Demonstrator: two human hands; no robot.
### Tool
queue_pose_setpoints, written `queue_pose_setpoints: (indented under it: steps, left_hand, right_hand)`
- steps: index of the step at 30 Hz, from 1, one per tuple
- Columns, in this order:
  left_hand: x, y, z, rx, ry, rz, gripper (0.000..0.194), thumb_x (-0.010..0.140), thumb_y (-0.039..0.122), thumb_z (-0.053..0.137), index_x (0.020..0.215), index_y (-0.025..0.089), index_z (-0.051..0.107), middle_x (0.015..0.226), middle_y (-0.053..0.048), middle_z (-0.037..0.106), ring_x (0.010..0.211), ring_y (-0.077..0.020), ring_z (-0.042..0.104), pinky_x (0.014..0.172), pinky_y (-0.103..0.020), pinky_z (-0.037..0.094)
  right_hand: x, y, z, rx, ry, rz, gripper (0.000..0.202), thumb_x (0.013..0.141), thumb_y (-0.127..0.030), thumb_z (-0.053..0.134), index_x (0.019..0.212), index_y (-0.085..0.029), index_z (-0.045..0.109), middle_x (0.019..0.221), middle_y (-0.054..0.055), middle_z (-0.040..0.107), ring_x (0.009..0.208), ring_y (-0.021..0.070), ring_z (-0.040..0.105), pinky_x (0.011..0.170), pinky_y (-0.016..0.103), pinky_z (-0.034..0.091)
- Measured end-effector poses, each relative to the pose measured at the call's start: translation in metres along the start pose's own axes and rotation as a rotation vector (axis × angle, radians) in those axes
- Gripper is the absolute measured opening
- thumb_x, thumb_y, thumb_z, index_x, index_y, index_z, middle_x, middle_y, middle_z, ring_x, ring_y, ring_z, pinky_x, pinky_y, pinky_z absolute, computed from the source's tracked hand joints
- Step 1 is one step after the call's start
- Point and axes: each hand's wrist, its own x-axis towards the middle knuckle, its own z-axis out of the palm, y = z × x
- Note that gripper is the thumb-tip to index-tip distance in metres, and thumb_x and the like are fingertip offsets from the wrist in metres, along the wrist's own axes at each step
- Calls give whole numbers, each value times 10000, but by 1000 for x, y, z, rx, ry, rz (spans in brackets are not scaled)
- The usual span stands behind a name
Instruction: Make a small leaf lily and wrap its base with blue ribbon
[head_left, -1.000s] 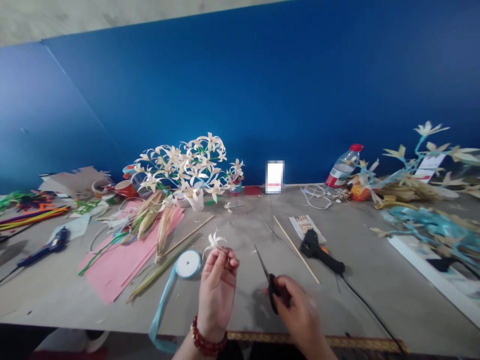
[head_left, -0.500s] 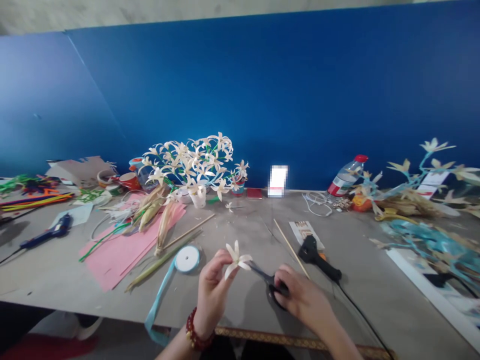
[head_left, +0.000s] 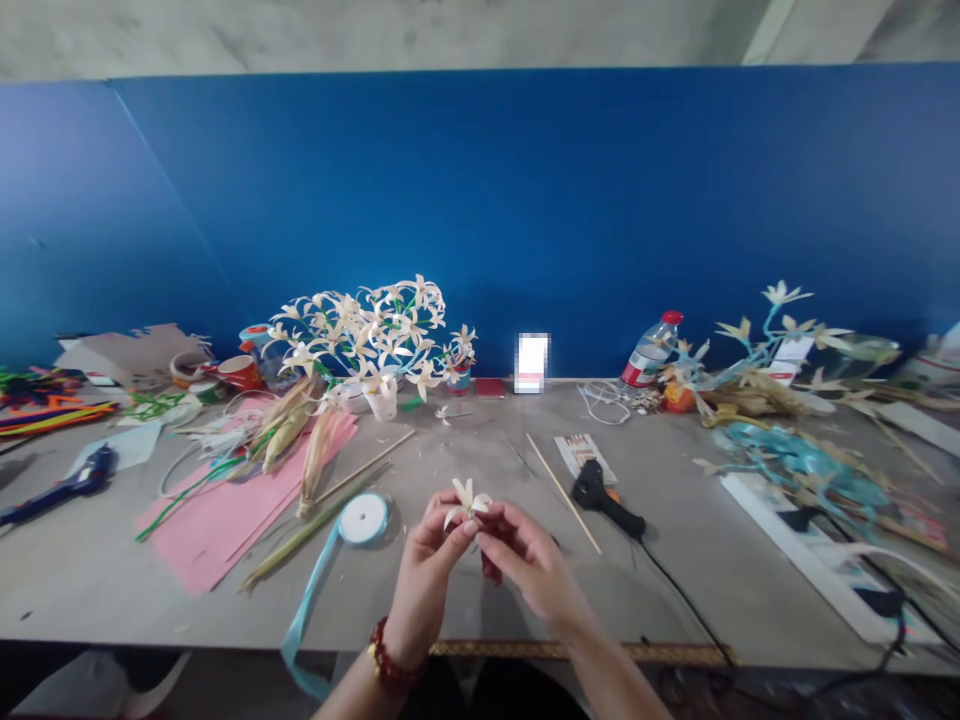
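Note:
A white petalled flower [head_left: 466, 500] is pinched between both hands near the middle of the table. My left hand [head_left: 433, 548] has thumb and fingers closed on its left side, a red bead bracelet on the wrist. My right hand [head_left: 529, 560] touches the flower's right side with thumb and index finger. The scissors are mostly hidden behind my right hand; only a small dark part shows beside it. To the left lies a roll of light blue ribbon [head_left: 364, 519], its loose end hanging over the table's front edge.
Many white flowers [head_left: 375, 325] stand in a cup at the back. A black glue gun [head_left: 607, 500] and a thin stick [head_left: 564, 493] lie right of my hands. Pink paper [head_left: 217, 530] and a blue glue gun [head_left: 67, 485] are left; a power strip [head_left: 802, 560] is far right.
My right hand has moved left from the scissors' handles to the flower, and both hands now meet there. The view has shifted slightly to the right and up.

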Motion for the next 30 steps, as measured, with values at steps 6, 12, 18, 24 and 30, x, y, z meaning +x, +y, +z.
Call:
queue_pose_setpoints:
  steps: [6,12,18,24,30]
  left_hand:
    - [-7,0,2,45,-29,38,168,827,292,721,732,153,717,1042,-59,558,662,-93,492,598,-224,440]
    - [-11,-2,7,113,-45,63,176,832,345,716,890,183,752,1029,-87,660,870,-194,604,776,-281,485]
    - [4,13,-23,339,83,133,209,828,374,712,765,176,688,651,-7,608,642,-151,551,648,-247,451]
    - [31,51,-27,358,121,267,258,839,351,700,1047,199,711,805,-39,669,608,-139,545,593,-238,451]
    - [48,36,18,288,-215,53,279,801,352,733,1011,170,757,856,-92,725,644,-158,584,585,-249,477]
  right_hand:
    - [-7,4,8,124,46,34,371,785,-526,745,772,-181,609,677,-7,641,494,80,471,487,213,380]
    - [-14,4,1,137,115,-24,316,825,-468,731,774,-176,622,681,-7,630,528,86,477,507,211,379]
    - [-7,-9,-26,156,154,28,309,816,-446,745,761,-178,603,630,-10,628,494,79,447,472,196,337]
    - [9,-14,-34,155,152,64,329,768,-468,782,764,-182,620,608,-14,623,489,86,451,459,196,337]
    - [23,-16,-32,175,138,80,340,766,-475,787,744,-176,626,579,-17,607,474,76,441,450,189,306]
